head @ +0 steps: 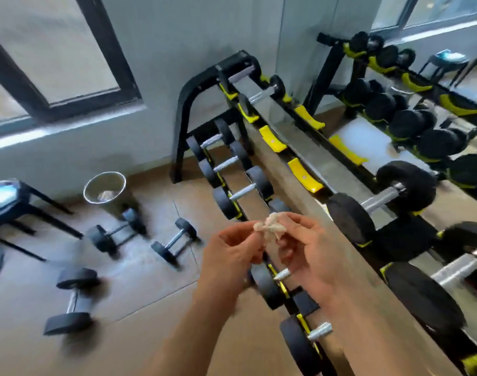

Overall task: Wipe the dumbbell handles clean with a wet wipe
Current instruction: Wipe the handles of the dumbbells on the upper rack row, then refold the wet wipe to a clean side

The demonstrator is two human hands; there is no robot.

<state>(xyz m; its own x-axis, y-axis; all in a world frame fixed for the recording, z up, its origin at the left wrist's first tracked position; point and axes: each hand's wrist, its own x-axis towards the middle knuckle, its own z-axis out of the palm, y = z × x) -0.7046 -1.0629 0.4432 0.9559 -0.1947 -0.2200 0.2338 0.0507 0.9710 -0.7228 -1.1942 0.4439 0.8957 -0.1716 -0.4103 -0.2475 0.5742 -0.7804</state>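
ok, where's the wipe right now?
Head view, centre: the crumpled wipe is pinched between the left hand and right hand, in front of the dumbbell rack, at its lower row.

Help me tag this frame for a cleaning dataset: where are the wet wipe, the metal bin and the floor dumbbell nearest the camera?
wet wipe (269,226): head view, its crumpled middle.
metal bin (96,185): head view, inner wall.
floor dumbbell nearest the camera (76,301): head view, middle of its handle.

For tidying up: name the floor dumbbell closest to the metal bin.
The dumbbell directly before the metal bin; the right-hand dumbbell and the nearest-camera dumbbell lie farther away.
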